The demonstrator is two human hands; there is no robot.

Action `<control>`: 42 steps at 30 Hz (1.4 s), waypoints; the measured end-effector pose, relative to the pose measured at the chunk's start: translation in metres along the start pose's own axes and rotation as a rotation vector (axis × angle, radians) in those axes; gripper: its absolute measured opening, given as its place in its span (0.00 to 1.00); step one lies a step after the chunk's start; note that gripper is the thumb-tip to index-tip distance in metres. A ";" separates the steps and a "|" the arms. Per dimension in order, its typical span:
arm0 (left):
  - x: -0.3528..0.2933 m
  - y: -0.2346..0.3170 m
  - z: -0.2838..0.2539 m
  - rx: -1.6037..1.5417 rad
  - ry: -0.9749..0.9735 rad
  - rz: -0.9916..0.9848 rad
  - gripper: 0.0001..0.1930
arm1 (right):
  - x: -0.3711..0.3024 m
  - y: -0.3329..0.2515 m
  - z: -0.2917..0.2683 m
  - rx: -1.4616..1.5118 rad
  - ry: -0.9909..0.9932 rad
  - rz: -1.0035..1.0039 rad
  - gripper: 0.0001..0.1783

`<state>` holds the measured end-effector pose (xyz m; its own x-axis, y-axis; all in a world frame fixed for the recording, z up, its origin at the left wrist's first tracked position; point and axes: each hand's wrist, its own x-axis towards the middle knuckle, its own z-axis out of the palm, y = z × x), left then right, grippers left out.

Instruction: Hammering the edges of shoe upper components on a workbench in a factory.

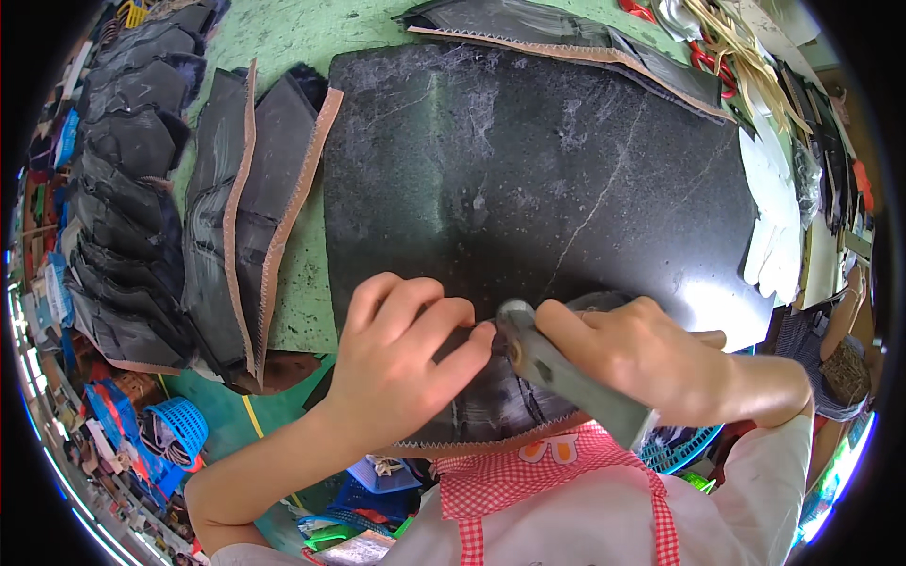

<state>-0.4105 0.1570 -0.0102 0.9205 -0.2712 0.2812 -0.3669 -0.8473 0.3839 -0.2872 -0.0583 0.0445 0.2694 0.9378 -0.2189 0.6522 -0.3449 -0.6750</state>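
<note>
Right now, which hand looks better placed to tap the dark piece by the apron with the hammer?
Probably the right hand: it already grips the hammer, close to the dark piece. The left hand shows no tool and is right by the piece, so steadying may suit it better.
</note>
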 end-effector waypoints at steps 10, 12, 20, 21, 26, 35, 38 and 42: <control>0.000 -0.023 0.005 -0.263 0.051 -0.112 0.08 | 0.015 -0.016 -0.015 0.228 -0.029 0.228 0.08; 0.001 -0.016 0.000 -0.068 0.083 0.039 0.08 | 0.016 -0.010 -0.011 0.112 0.056 0.088 0.06; -0.008 -0.029 -0.007 -0.055 0.029 0.116 0.06 | 0.022 -0.014 -0.010 -0.044 -0.055 0.042 0.18; -0.013 -0.027 -0.004 -0.001 0.050 0.148 0.07 | 0.023 -0.015 -0.009 -0.056 -0.019 0.042 0.18; -0.015 -0.045 -0.011 -0.289 -0.014 -0.062 0.11 | 0.021 -0.019 -0.001 -0.045 -0.173 0.033 0.19; -0.026 -0.040 -0.014 -0.134 0.027 -0.046 0.13 | 0.034 -0.022 -0.002 -0.050 -0.077 0.008 0.14; -0.031 -0.029 -0.012 0.017 0.061 0.036 0.13 | 0.035 -0.022 0.001 -0.060 0.023 -0.006 0.14; -0.031 -0.030 -0.023 -0.096 0.043 -0.248 0.12 | 0.035 -0.029 0.008 -0.110 -0.131 -0.027 0.14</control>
<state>-0.4317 0.2014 -0.0099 0.9781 -0.0394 0.2043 -0.1438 -0.8376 0.5270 -0.3021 -0.0149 0.0501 0.1602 0.9415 -0.2966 0.7337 -0.3146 -0.6023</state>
